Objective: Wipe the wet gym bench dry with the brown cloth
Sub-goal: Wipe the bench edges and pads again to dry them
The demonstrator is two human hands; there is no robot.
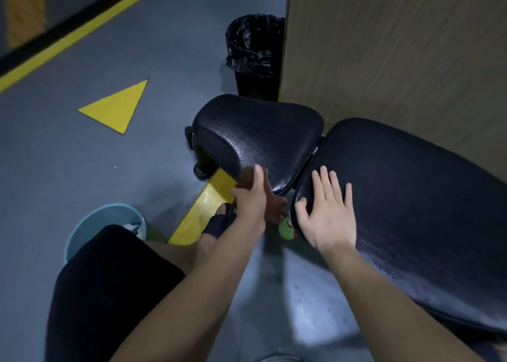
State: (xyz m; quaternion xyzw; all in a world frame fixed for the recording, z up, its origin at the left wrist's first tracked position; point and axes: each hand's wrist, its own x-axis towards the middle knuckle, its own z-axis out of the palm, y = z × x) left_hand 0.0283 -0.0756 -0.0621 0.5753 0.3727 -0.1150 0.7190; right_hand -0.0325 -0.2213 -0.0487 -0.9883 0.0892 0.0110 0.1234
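My left hand (250,197) squeezes the soft brown cloth (270,202) against the shiny, wet black bench (260,134). My right hand (327,211) lies flat, fingers spread.

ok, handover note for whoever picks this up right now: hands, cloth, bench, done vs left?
Left hand: shut on the brown cloth, at the near edge of the seat pad.
Right hand: open, flat on the near end of the long back pad, holding nothing.
Done: cannot tell; no pad looks clearly dry.
Left: water beads show on the seat pad and along the back pad's near edge; wipe both.
Nearby: blue bucket on the floor to the left.
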